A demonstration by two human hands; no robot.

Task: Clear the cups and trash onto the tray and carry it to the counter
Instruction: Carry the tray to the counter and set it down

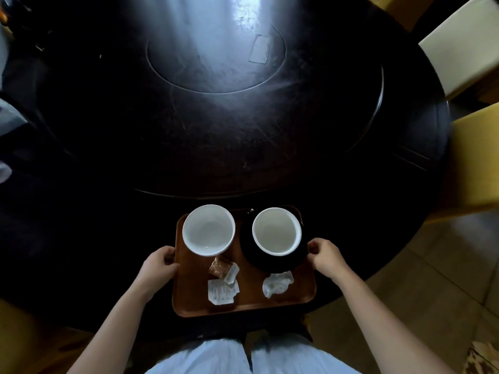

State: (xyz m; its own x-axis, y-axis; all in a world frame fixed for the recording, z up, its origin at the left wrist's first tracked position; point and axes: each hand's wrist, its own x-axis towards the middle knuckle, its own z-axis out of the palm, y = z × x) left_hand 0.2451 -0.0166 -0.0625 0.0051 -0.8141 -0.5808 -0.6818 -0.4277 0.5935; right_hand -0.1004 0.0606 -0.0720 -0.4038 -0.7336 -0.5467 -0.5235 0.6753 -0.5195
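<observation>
A brown wooden tray [189,300] lies at the near edge of the dark round table [243,147]. On it stand two white cups: the left cup [208,229] directly on the tray, the right cup [276,231] on a black saucer [272,261]. In front of the cups lie torn sugar packets [223,268], a white paper scrap [222,292] and a crumpled white napkin [276,284]. My left hand [159,261] grips the tray's left rim. My right hand [325,256] grips the right rim beside the saucer.
A round inset panel [216,58] marks the table's middle, with a flat transparent card [260,48] lying on it. A white chair [464,41] and a yellow chair [475,157] stand at the right. Tiled floor [432,279] shows at the lower right.
</observation>
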